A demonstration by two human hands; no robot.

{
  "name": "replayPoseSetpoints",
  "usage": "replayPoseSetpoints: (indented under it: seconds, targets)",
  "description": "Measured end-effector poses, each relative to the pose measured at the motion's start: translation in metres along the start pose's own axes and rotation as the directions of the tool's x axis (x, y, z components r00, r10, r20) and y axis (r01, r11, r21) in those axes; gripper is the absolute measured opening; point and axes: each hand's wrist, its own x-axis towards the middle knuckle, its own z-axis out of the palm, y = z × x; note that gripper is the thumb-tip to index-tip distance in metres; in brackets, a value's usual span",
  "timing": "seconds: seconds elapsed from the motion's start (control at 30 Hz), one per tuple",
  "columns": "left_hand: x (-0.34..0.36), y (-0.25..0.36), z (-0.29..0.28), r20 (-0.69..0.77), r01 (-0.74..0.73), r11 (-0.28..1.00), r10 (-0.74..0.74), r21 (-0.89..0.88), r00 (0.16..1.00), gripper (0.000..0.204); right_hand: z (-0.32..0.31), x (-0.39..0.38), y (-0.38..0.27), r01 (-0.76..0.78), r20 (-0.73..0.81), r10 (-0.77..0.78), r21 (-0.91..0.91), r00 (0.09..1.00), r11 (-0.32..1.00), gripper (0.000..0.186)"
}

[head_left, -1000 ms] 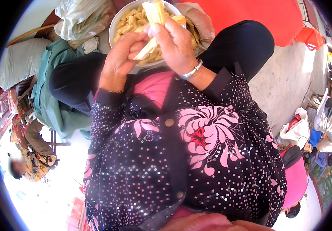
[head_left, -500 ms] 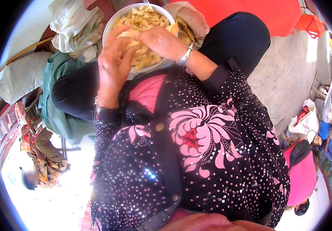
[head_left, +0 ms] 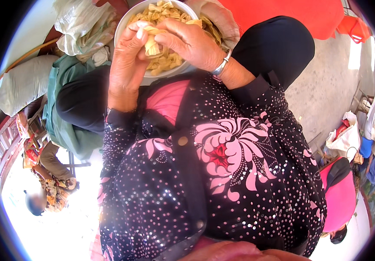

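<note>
A pale yellow folded strip (head_left: 152, 47), perhaps dried leaf, is pinched between both my hands. My left hand (head_left: 126, 65) grips its left end with thumb and fingers, palm turned inward. From the other side, the fingertips of my right hand (head_left: 192, 45), with a silver bracelet at the wrist, close on the strip. Just beneath them stands a round white tub (head_left: 119, 35), filled with many similar folded yellow pieces (head_left: 165, 67). My hands cover the middle of the tub.
Right of the tub is a pale sack (head_left: 228, 26) with more yellowish strips. A red-orange sheet (head_left: 283, 15) lies beyond my knee. Plastic bags (head_left: 83, 26) and a stuffed grey sack (head_left: 24, 85) are at left. One person (head_left: 57, 178) sits left; another in pink (head_left: 339, 195) is at right.
Both hands have come a little nearer to me and closer together. The strip now shows folded between my fingertips, where it was mostly hidden before.
</note>
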Motion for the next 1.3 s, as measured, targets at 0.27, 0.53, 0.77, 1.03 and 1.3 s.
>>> replayPoseSetpoints:
  seconds: [0.27, 0.53, 0.77, 1.03, 1.3]
  targets:
    - [-0.002, -0.01, 0.003, 0.051, -0.051, 0.955, 0.038, 0.291, 0.998, 0.029, -0.003, -0.009, -0.005, -0.297, 0.135, 0.267, 0.339, 0.954, 0.893, 0.038]
    - [0.0, -0.011, -0.003, 0.166, -0.228, 0.753, 0.159, 0.617, 0.973, 0.041, 0.003, -0.01, -0.001, -0.384, 0.105, 0.411, 0.613, 0.906, 0.69, 0.037]
    - [0.002, -0.016, 0.0, 0.088, -0.125, 0.685, 0.089, 0.718, 0.992, 0.05, 0.007, -0.012, 0.009, -0.378, 0.102, 0.376, 0.468, 0.921, 0.799, 0.038]
    - [-0.001, -0.021, -0.007, 0.006, -0.05, 0.881, 0.054, 0.47, 0.999, 0.05, 0.007, -0.008, 0.004, -0.281, -0.123, 0.28, 0.006, 0.952, 0.96, 0.039]
    - [-0.002, -0.016, -0.015, 0.327, 0.231, 0.966, -0.183, -0.114, 0.927, 0.051, 0.001, -0.008, 0.017, -0.005, -0.158, -0.019, -0.148, 0.987, 0.989, 0.039]
